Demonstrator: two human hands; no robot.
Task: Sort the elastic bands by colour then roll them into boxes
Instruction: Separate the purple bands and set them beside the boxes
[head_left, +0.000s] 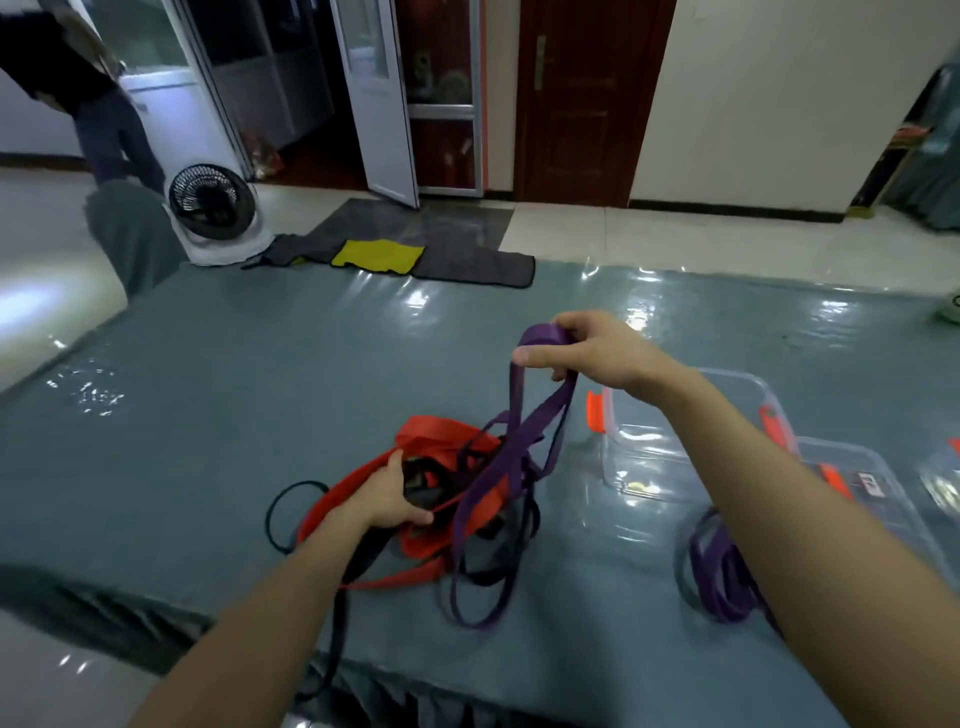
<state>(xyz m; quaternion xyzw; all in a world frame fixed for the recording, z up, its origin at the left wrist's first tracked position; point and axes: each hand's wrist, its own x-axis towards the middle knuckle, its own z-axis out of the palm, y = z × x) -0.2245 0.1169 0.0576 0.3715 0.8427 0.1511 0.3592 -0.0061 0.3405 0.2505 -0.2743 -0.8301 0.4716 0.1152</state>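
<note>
A tangled heap of red (441, 431), purple and black elastic bands lies on the grey-blue table (234, 415). My right hand (592, 353) grips a purple band (514, 441) and holds it up above the heap; its loops trail down into the tangle. My left hand (389, 493) rests on the heap, fingers curled round the black bands (421, 483) at its middle. A separate bunch of purple bands (722, 577) lies at the right, partly hidden by my right forearm. Behind that forearm stands a clear plastic box (639, 447) with orange clips.
A second clear box (878, 488) sits further right. A thin black band (280, 509) loops out left of the heap, and another hangs over the near table edge. On the floor beyond the table are a fan (210, 205), grey and yellow cloths, and a person at far left.
</note>
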